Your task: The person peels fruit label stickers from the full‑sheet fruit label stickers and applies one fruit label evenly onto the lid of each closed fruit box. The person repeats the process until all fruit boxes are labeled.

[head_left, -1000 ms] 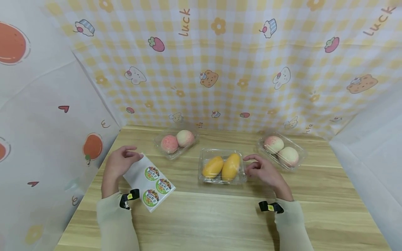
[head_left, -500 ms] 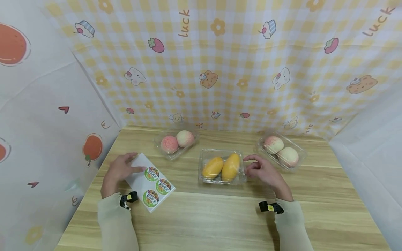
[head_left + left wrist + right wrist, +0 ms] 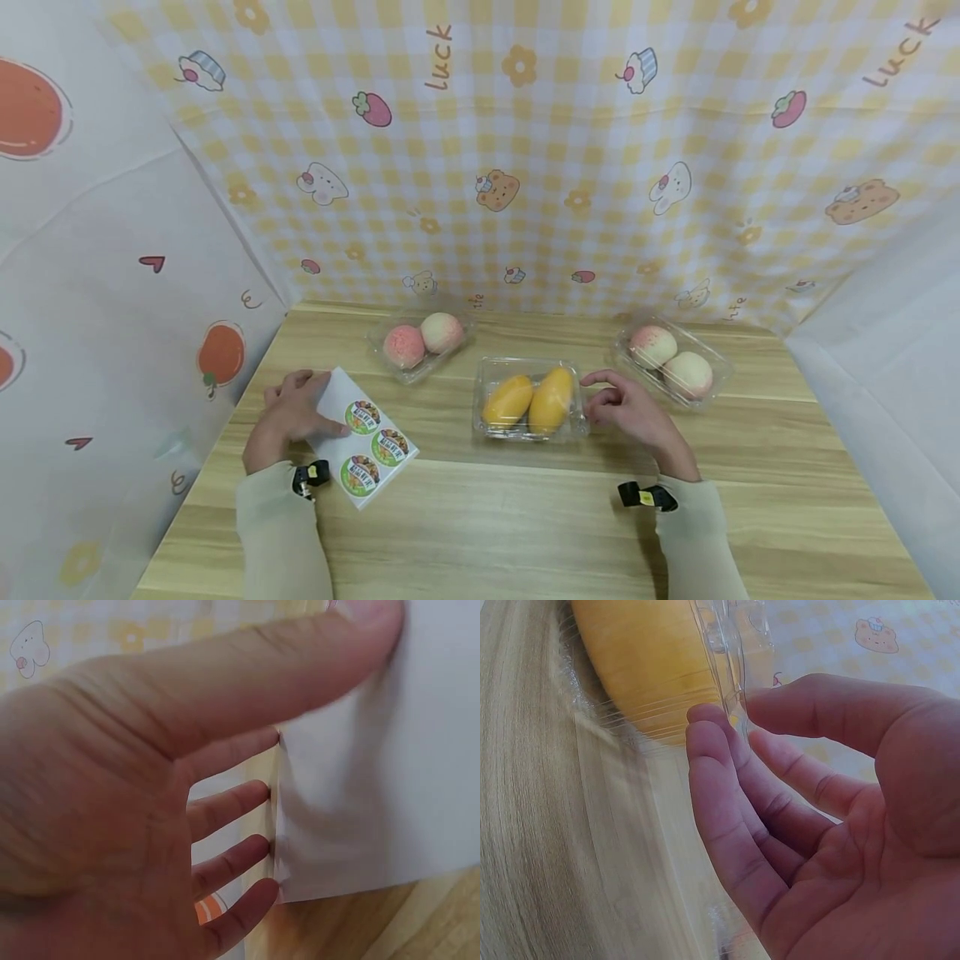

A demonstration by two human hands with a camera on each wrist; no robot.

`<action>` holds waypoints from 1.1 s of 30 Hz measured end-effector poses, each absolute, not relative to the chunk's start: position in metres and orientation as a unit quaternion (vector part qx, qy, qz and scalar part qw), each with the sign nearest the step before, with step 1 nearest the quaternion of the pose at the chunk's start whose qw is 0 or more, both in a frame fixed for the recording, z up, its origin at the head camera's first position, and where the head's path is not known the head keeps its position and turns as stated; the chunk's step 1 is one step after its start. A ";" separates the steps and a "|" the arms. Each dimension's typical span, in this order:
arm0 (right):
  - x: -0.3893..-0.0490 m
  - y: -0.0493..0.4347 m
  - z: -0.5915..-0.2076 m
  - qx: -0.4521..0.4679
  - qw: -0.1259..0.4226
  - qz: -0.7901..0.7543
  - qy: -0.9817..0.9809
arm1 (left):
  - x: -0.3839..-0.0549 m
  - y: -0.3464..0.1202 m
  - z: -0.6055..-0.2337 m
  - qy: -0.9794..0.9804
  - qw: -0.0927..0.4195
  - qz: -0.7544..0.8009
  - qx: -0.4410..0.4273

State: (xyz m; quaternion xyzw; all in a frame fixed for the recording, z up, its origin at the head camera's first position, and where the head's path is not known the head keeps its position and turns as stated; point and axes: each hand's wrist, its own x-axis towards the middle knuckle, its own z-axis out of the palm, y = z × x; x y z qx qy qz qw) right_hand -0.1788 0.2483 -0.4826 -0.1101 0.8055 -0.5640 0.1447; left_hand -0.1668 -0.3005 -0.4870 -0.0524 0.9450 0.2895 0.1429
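Observation:
A white sheet (image 3: 337,417) bearing several round green fruit stickers (image 3: 361,475) lies on the left of the table. My left hand (image 3: 296,412) is at its left edge. In the left wrist view the thumb (image 3: 300,671) stretches straight across the sheet, and the other fingers (image 3: 232,859) reach along its side. A clear plastic box (image 3: 487,365) with two yellow mangoes (image 3: 551,400) sits mid-table. My right hand (image 3: 626,408) stays at the box's right side, fingers (image 3: 712,780) loosely bent. In the right wrist view its fingertips and thumb come right up to the box's rim.
Two more clear boxes stand at the back, one left (image 3: 408,375) and one right (image 3: 720,367), each with two pink-and-cream peach-like balls. A checked cloth (image 3: 517,125) hangs behind the wooden table (image 3: 487,517), with white cloth at both sides.
My left hand has come down and nearer to me along the sheet, its thumb spreading from the other fingers. The right hand, the boxes and the sheet have stayed put.

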 end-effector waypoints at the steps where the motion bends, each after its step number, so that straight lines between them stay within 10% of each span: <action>1: -0.179 0.248 -0.483 -0.111 0.144 -0.562 0.807 | -0.167 -0.300 -0.487 0.947 0.142 0.284 -0.051; 33: -0.180 0.250 -0.485 -0.102 0.144 -0.556 0.812 | -0.168 -0.296 -0.472 0.916 0.105 0.382 -0.053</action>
